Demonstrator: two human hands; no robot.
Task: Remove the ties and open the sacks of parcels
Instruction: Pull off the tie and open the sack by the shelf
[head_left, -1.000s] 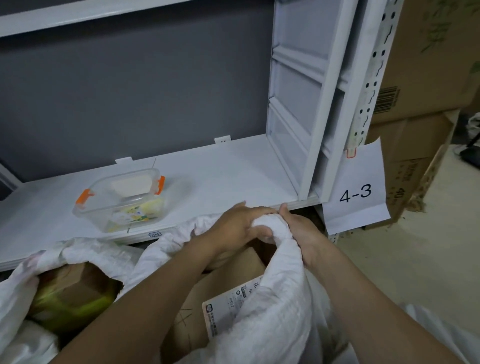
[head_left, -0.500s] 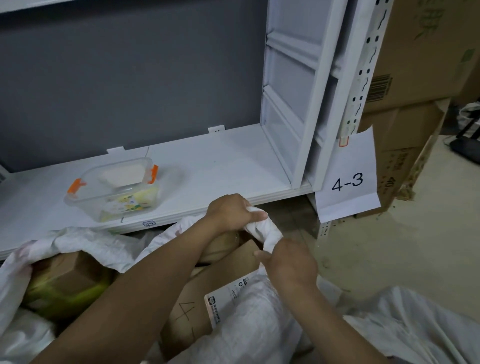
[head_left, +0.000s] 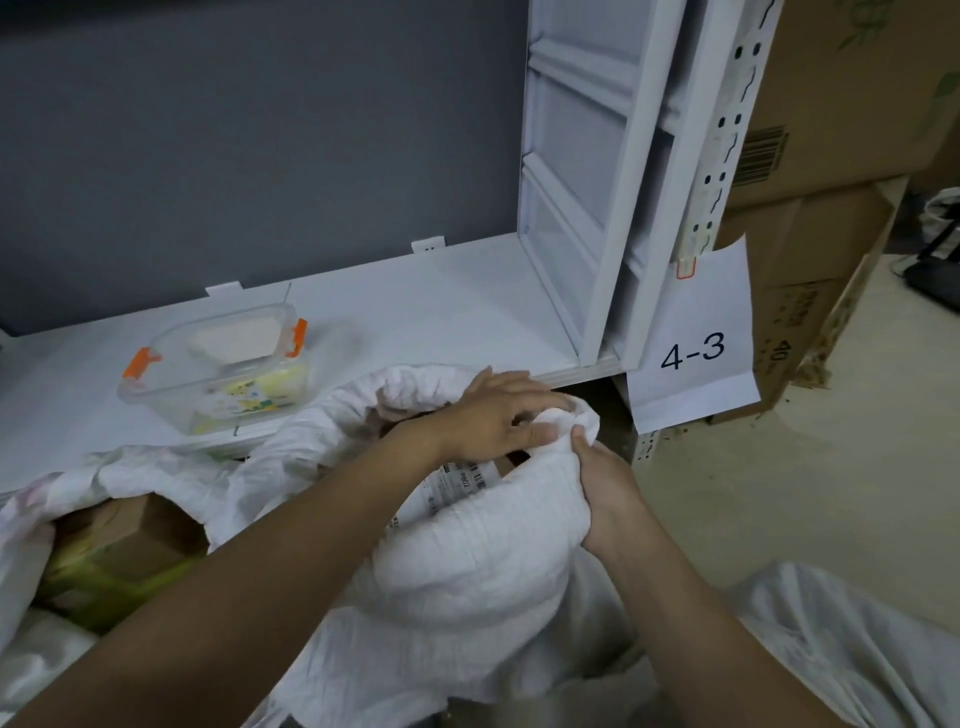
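A white woven sack (head_left: 467, 561) stands in front of me with its rim rolled outward. My left hand (head_left: 493, 415) pinches the far edge of the rim with curled fingers. My right hand (head_left: 608, 493) grips the thick rolled rim just below it. Inside the mouth I see a cardboard parcel with a white printed label (head_left: 457, 480). A second open white sack (head_left: 130, 478) lies at the left, showing a brown box (head_left: 130, 540) and something green. No tie is visible.
A white shelf (head_left: 415, 322) runs behind the sacks, carrying a clear plastic box with orange clips (head_left: 218, 374). A paper sign reading 4-3 (head_left: 691, 358) hangs on the rack upright. Cardboard boxes (head_left: 831, 156) are stacked at the right. More white sack cloth (head_left: 857, 649) lies at the bottom right.
The sack's mouth has been rolled wider and lower, showing more of the labelled parcel. My right hand has moved down along the rim; my left hand stays at the rim's far edge.
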